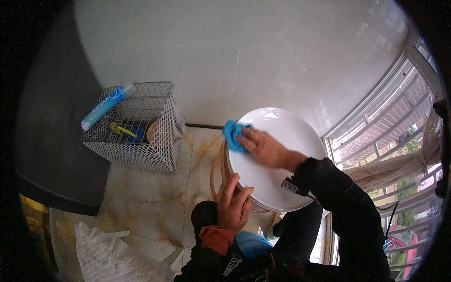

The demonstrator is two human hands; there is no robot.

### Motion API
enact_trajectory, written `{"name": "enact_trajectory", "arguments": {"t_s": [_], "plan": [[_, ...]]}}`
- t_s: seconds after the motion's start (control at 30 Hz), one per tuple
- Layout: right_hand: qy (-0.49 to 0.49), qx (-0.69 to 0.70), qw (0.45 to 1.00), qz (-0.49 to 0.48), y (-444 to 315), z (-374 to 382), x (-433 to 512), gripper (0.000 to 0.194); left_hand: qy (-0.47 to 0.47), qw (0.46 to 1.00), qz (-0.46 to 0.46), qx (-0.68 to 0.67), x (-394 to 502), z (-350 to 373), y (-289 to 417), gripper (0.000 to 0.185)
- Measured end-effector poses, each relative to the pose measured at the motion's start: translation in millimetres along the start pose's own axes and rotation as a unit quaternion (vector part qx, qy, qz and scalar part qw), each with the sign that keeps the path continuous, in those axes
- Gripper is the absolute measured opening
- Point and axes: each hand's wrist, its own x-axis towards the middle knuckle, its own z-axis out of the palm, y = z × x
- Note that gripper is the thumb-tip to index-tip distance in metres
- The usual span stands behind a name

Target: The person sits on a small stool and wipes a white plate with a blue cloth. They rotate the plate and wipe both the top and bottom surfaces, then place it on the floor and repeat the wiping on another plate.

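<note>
A large round white basin (278, 190), glossy inside, stands before me close to the tiled wall. My right hand (267, 148) presses a blue cloth (233, 135) against the left part of its rim. With fingers spread, my left hand (235, 206) rests on the near left edge of the basin, its fingertips touching the rim. Brownish curved bands show under and beside the basin's left side; what they belong to is partly hidden.
A wire basket (155, 155) on the marbled floor holds small items, with a blue-green spray can (105, 107) lying across its top. A dark panel (63, 141) stands at left, a quilted cloth (109, 253) lies at lower left, and a barred window (384, 116) is at right.
</note>
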Motion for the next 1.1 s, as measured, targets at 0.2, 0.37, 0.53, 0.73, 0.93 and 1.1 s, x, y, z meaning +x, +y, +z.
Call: {"name": "enact_trajectory", "arguments": {"t_s": [0.2,0.37,0.53,0.73,0.93,1.1], "plan": [[-0.072,-0.163,0.966,0.189,62.9,-20.8,-20.7,0.053,0.012,1.000,0.009,0.008,1.1,2.8,-1.2,0.029],[-0.130,-0.167,0.948,0.238,81.0,-54.8,-90.5,0.050,0.001,1.000,-0.002,0.018,0.6,1.9,-0.1,0.029],[-0.219,-0.162,0.934,0.232,39.5,-75.3,-158.0,0.044,0.007,1.000,-0.003,0.010,-0.3,3.4,2.5,0.029],[-0.281,0.010,0.930,0.235,-54.8,-105.1,-169.5,0.036,0.010,1.000,-0.021,0.007,-3.2,4.7,5.1,0.027],[-0.178,0.566,0.794,0.129,-107.9,-126.9,-135.6,0.042,0.014,0.999,-0.022,-0.021,-3.5,7.6,3.1,0.028],[-0.043,0.584,0.792,0.173,-97.0,-146.6,-145.0,0.047,-0.007,1.000,-0.026,-0.011,-5.9,3.0,5.4,0.030]]}}
